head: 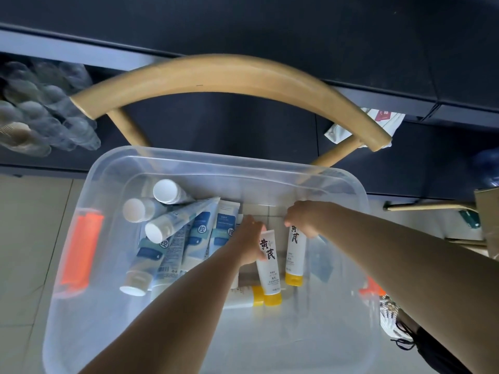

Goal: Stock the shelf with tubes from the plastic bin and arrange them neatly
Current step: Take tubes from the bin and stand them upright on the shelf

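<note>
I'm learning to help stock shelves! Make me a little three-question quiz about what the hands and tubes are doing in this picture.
1. True or false: both hands are inside the clear plastic bin.
2. What colour are the caps on the tubes the hands hold? A) yellow B) white C) red
3. Fill in: the blue-and-white tubes lie piled on the person's ____ side of the bin.

Key
1. True. The left hand and right hand both reach into it.
2. A. The left hand holds one yellow-capped tube, the right hand holds another yellow-capped tube; a third one lies flat beneath.
3. Left.
</note>
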### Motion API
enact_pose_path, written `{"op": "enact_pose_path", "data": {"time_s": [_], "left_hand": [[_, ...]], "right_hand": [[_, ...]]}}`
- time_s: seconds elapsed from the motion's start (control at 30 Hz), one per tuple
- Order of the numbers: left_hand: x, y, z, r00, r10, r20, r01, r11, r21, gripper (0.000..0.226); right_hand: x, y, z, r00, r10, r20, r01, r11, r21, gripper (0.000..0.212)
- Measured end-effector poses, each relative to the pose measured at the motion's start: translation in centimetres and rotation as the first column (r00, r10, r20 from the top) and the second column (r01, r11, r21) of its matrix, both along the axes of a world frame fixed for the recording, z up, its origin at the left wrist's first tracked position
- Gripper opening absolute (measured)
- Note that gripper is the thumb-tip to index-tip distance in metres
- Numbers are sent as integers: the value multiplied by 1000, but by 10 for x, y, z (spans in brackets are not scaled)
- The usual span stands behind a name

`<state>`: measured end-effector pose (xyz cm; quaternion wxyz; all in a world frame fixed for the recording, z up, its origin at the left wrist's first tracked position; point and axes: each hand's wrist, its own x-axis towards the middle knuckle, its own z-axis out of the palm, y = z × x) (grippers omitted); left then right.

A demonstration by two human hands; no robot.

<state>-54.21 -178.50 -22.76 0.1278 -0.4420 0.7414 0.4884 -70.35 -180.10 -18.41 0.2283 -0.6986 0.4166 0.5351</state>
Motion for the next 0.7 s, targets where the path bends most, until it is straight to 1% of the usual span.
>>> {"op": "enact_pose_path", "data": {"time_s": [0.07,0.13,0.17,0.23,0.33,0.43,0.53,0.63,0.7], "left_hand": [[4,-1,2,999,25,-30,-23,998,60,65],[7,-1,5,997,56,-56,-49,991,122,61],[9,-2,6,995,79,-64,-69,988,141,59],[12,-3,10,990,120,-78,-106,981,159,54],[17,-5,13,986,129,-105,-109,979,173,46],[27,-6,15,980,150,-130,-127,977,170,32],[39,-11,21,962,224,-157,-195,964,180,21],[52,-18,24,955,247,-165,-219,961,170,15],[59,-20,25,947,282,-155,-251,949,193,9]], "right_hand": [[4,3,-4,998,-8,-63,8,1000,4,51],[5,6,-8,996,-31,-88,32,999,9,52],[7,7,-5,995,-7,-99,10,1000,21,51],[9,9,-5,996,25,-86,-23,1000,20,48],[5,12,-4,997,69,-44,-68,997,24,39],[2,17,1,1000,14,-13,-14,998,63,37],[4,18,8,999,-38,5,37,992,121,34],[5,22,12,1000,-24,16,22,993,118,35],[3,26,12,1000,-8,15,6,994,106,37]]}}
